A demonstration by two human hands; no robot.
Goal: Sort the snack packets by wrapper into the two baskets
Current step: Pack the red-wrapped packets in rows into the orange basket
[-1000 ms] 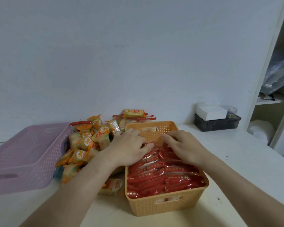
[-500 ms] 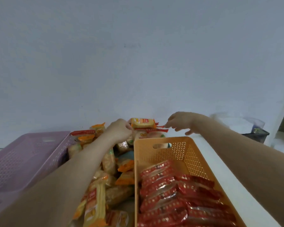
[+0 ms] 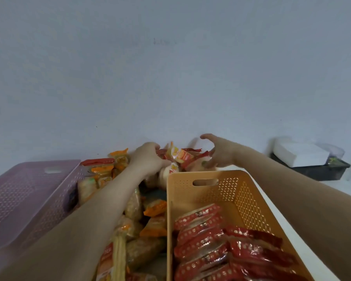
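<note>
Head view: both forearms reach up the middle of the frame. The left hand (image 3: 148,159) curls its grip onto mixed packets (image 3: 180,156) heaped on the counter (image 3: 306,246) between two baskets. The right hand (image 3: 221,153) hovers just beside them, its grip an open claw holding nothing. The orange basket (image 3: 227,187), lower right, holds rows of red packets (image 3: 201,240). The purple basket (image 3: 28,199) sits at left; its contents cannot be seen.

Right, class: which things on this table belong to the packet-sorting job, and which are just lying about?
Job: orange basket, red packets in it, purple basket, loose packets, left hand, right hand.
Lying about: dark tray, white pack on it.
</note>
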